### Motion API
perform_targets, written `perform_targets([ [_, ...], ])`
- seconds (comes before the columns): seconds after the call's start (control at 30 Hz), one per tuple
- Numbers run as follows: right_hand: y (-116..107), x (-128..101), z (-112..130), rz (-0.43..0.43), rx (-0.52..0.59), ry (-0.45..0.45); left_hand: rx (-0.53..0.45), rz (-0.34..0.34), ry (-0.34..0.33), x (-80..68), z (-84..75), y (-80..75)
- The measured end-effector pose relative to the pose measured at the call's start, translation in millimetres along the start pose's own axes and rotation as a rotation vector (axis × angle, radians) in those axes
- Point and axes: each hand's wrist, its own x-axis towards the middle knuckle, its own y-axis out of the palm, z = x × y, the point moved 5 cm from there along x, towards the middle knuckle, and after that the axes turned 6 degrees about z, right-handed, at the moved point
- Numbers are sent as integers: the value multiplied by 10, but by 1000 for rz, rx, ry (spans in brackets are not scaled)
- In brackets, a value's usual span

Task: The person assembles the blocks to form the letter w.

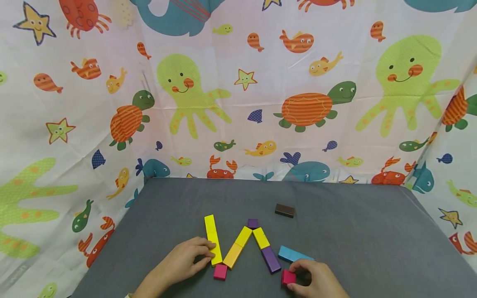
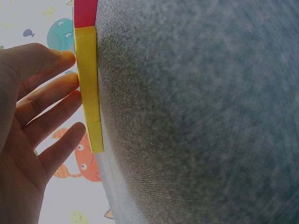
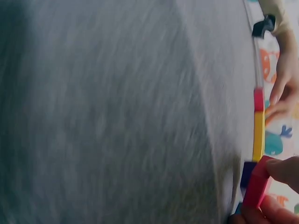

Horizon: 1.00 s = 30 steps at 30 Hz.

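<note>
Flat coloured blocks lie in a zigzag on the grey table (image 1: 335,231). My left hand (image 1: 209,253) rests its straight fingers (image 2: 65,84) against the side of the long yellow block (image 1: 213,239) (image 2: 88,93), at the zigzag's left end. A pink block (image 1: 220,272) (image 2: 85,13) lies at that yellow block's near end. My right hand (image 1: 295,274) (image 3: 274,192) pinches another pink block (image 1: 288,277) (image 3: 257,189) at the near right, just below the purple block (image 1: 271,259) and the blue block (image 1: 294,254).
A brown block (image 1: 285,210) lies alone farther back on the table. A second yellow bar (image 1: 238,247), a small purple block (image 1: 253,223) and a short yellow block (image 1: 261,238) form the zigzag's middle. Sea-animal printed cloth (image 1: 238,103) walls the table's back and sides.
</note>
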Motion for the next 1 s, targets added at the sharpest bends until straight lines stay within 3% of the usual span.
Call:
perform_targets([
  [0.17, -43, 13, -8, -13, -114, -112, -2, 2, -2, 4, 8, -1],
  [0.37, -11, -1, 46, -39, -156, -213, -5, 12, -7, 16, 15, 4],
  [1.0, 47, 15, 96, -57, -161, -199, -15, 15, -19, 9, -11, -8],
])
